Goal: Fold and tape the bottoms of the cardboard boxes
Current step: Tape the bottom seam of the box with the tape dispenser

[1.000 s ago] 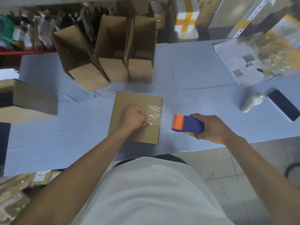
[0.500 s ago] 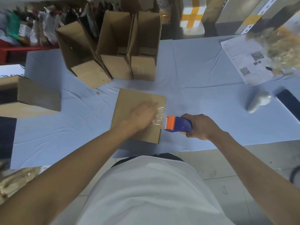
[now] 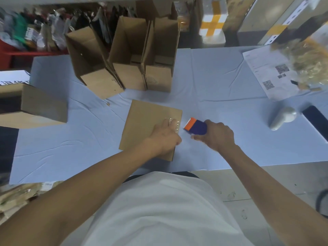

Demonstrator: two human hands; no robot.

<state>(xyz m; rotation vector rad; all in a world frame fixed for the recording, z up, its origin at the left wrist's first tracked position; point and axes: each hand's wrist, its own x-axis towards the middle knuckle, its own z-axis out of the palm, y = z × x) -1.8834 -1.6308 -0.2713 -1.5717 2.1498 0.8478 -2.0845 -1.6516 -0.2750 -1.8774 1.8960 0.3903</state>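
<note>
Box: cardboard box (image 3: 147,126) lies bottom up on the table (image 3: 213,103) straight ahead of me, near its front edge.
Left hand (image 3: 163,137): fingers flat, pressing clear tape (image 3: 173,124) onto the right edge.
Right hand (image 3: 216,135): curled round the tape dispenser (image 3: 195,128), just beside the box.
Handling: light, stiff board, probably slides on cloth; hold flat on top.

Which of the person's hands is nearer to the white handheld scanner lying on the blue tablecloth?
Right. The right hand, gripping the tape dispenser, lies between the box and the scanner. The left hand rests on the cardboard box, farther away.
</note>
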